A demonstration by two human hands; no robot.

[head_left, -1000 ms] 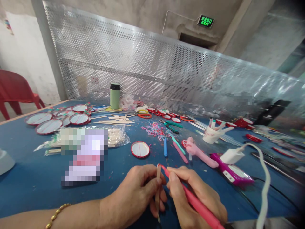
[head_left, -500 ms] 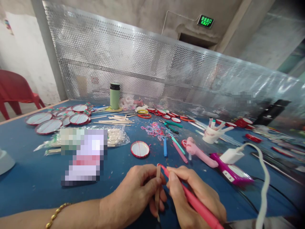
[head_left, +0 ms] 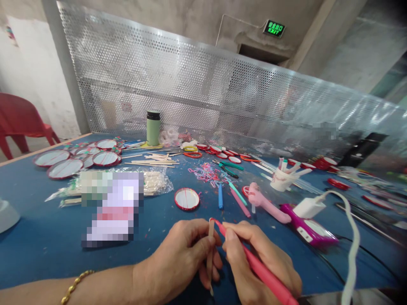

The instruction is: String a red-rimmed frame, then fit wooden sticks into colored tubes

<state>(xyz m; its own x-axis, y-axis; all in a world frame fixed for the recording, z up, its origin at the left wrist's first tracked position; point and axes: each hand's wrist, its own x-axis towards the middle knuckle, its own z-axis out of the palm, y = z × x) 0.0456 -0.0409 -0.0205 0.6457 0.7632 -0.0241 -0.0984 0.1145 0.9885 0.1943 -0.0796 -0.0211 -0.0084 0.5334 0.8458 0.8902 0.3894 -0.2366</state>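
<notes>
In the lower middle my left hand [head_left: 187, 252] pinches a flat wooden craft stick [head_left: 210, 254] between thumb and fingers, its upper end upright and its lower end showing below the fingers. My right hand [head_left: 260, 258] is closed around a thick pinkish-red pen [head_left: 265, 275]. The pen's thin red tip meets the top of the stick, where some red shows; whether the red is ink or another material I cannot tell. Just beyond my hands lies a round, red-rimmed disc [head_left: 187, 199] with a pale face.
Behind the disc lie small coloured loops [head_left: 208, 173], a blue pen [head_left: 220, 197] and pliers [head_left: 227, 168]. At left are a pixelated phone-like object [head_left: 116, 212], bagged sticks [head_left: 155, 181] and red-rimmed discs [head_left: 66, 167]. A purple power strip [head_left: 310, 228] with a white cable [head_left: 352, 241] sits right.
</notes>
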